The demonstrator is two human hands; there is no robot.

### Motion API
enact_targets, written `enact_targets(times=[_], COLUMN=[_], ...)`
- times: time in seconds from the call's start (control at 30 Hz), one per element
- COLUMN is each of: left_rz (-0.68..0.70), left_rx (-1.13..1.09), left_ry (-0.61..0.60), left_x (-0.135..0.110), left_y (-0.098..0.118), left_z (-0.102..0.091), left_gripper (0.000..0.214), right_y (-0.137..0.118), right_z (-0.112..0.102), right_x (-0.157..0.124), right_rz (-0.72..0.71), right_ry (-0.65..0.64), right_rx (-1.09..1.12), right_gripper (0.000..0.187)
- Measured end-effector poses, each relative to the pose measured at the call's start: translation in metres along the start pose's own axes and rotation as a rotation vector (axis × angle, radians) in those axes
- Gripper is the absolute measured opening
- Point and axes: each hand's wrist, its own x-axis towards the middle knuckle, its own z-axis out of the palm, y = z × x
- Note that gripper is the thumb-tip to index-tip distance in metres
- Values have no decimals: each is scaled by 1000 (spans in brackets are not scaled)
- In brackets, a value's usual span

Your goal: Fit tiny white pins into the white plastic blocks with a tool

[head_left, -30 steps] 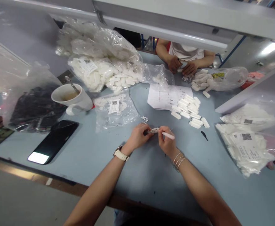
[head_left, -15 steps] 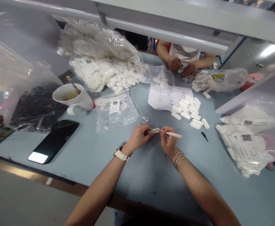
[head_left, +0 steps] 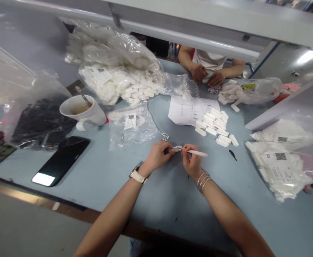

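Note:
My left hand (head_left: pixel 158 156) is closed on one end of a small pale patterned strip (head_left: pixel 175 149), held just above the light blue table (head_left: pixel 162 200). My right hand (head_left: pixel 191 162) pinches the strip's other end and also grips a thin white stick (head_left: pixel 198 153) that points to the right. The left wrist wears a watch, and bangles sit on the right wrist. A heap of small white capsule-shaped pieces (head_left: pixel 215 125) lies just beyond my hands, partly on a printed paper sheet (head_left: pixel 185 110).
A white cup with a spoon (head_left: pixel 83 110), a black phone (head_left: pixel 61 160) and a bag of dark items (head_left: pixel 38 121) are at the left. Clear bags of white pieces (head_left: pixel 119 75) lie behind and at the right (head_left: pixel 282 160). Another person's hands (head_left: pixel 210 75) work across the table.
The white stick in my right hand has swung further out to the right. My hands stay nearly in the same place.

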Motion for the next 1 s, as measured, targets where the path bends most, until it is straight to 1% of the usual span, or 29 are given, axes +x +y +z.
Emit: enact_targets(times=[0.17,0.4,0.53,0.73,0.8,0.93,1.0], left_rz=[9,16,14,-2,4,13,12], left_rx=[16,22,22,24,19,13,13], left_ry=[12,8,15,9,9,10,10], left_x=[0,0,0,-1,-1,0,0], left_y=[1,0,0,0,-1,-2,-3], left_z=[0,0,0,0,1,2,2], left_gripper=[9,8,9,9,8,8,9], right_y=[-1,1,-2,-6,-6,-6,-6], right_z=[0,0,-1,-3,-2,-2,-2], right_x=[1,1,4,7,7,5,4], right_rz=[1,-15,-32,-158,-178,-138,-114], right_ry=[-34,-11,-27,-61,-59,3,14], right_rx=[-11,-34,-76,-156,-153,-96,-76], right_gripper=[6,6,6,7,8,11,11])
